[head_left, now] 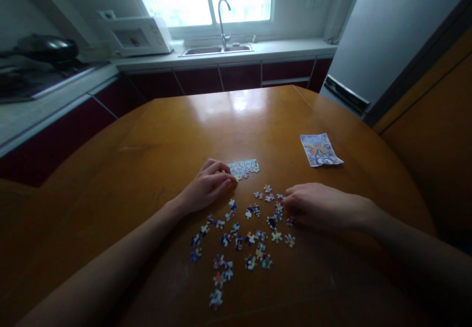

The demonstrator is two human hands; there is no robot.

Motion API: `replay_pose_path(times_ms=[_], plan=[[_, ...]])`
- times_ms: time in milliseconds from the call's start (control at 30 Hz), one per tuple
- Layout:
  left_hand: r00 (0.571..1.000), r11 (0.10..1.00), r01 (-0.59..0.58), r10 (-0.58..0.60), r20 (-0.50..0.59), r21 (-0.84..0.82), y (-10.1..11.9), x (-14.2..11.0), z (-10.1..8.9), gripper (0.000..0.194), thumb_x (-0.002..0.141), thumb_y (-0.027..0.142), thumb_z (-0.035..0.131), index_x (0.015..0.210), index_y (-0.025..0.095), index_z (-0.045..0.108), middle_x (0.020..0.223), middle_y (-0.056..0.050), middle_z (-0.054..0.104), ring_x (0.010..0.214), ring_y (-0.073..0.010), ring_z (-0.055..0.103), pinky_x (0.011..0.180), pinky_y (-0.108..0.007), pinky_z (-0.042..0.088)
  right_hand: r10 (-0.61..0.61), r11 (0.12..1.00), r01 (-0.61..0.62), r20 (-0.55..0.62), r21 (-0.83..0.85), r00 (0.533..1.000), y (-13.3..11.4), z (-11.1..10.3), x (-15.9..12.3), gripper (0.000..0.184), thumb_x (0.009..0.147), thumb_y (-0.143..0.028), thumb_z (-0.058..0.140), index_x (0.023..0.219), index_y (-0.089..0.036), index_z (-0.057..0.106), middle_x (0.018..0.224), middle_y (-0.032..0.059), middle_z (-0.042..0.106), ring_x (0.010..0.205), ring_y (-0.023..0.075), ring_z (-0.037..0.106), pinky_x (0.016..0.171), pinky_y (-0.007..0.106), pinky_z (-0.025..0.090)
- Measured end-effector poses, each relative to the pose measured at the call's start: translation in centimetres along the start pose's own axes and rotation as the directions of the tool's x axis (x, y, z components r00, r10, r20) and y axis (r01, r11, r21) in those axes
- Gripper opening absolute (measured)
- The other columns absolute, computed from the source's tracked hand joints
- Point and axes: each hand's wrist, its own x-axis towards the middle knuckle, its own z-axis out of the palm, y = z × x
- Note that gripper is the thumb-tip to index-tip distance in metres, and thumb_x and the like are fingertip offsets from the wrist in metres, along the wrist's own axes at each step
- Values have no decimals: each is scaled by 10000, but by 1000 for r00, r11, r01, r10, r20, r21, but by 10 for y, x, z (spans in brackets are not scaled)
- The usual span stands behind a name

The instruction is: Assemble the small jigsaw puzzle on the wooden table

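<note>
A partly joined jigsaw puzzle lies flat on the wooden table, its near edge uneven. My left hand rests over its left end, fingers bent and closed on that edge, hiding part of it. To the right, my right hand is palm down with its fingers curled together. Its fingertips are at a puzzle piece and seem to pinch it; the thumb is mostly hidden. Many loose puzzle pieces are scattered between my forearms, some touching or overlapping. Another piece lies just under my right hand.
A creased printed picture sheet lies at the right on the wooden table. Beyond the table's far edge are a counter with a sink, a faucet and a microwave. A pan sits on the stove; a refrigerator stands right.
</note>
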Motion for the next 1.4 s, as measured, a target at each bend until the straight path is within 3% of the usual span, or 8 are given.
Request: replay_pose_path(times_ms=[233, 500, 900, 1133, 1267, 1400], plan=[[1000, 1000, 8, -8, 7, 2, 1, 0, 0, 216, 1006, 275, 519, 1032, 253, 733, 1038, -67, 614, 1022, -219, 496, 920, -384, 438, -31, 999, 31, 4, 12, 1000, 0, -1, -1, 88, 802, -133, 656, 846, -203, 686, 869, 35, 669, 784, 166, 610, 719, 276, 438], [1000, 1000, 2, -2, 5, -7, 0, -1, 0, 210, 1005, 257, 523, 1044, 252, 729, 1039, -64, 605, 1032, -218, 492, 916, -375, 431, -56, 997, 47, -174, -56, 983, -9, -9, 6, 121, 920, -152, 602, 808, -183, 639, 853, 28, 640, 764, 135, 572, 705, 263, 414], [1000, 1000, 12, -12, 6, 2, 1, -1, 0, 212, 1004, 265, 525, 1042, 254, 733, 1041, -62, 611, 1035, -221, 492, 928, -380, 432, -239, 968, 244, -81, 55, 968, -24, 9, 13, 138, 915, -177, 604, 882, -232, 726, 968, 50, 674, 896, 185, 588, 825, 304, 434], [1000, 1000, -5, 5, -4, 5, 1, -1, 1, 202, 1008, 262, 529, 1037, 242, 728, 1037, -60, 608, 1023, -210, 494, 925, -374, 433, -334, 943, 334, -14, -12, 942, -25, 17, 17, 121, 946, -178, 584, 903, -189, 697, 1033, 83, 646, 998, 201, 573, 874, 314, 439], [1000, 1000, -13, 13, -3, 4, 1, 0, 0, 198, 1009, 258, 529, 1041, 237, 724, 1039, -62, 602, 1027, -210, 487, 919, -369, 431, -310, 948, 311, -34, 60, 950, -21, 18, 17, 127, 919, -126, 575, 880, -186, 679, 995, 70, 660, 948, 180, 586, 849, 294, 451], [1000, 1000, -12, 12, 0, -2, 1, 0, 0, 197, 1008, 258, 530, 1042, 239, 723, 1035, -61, 602, 1027, -212, 483, 914, -370, 429, -161, 958, 176, -86, 228, 983, -15, 15, 19, 170, 844, -50, 566, 819, -181, 670, 814, 13, 665, 736, 126, 576, 710, 253, 454]])
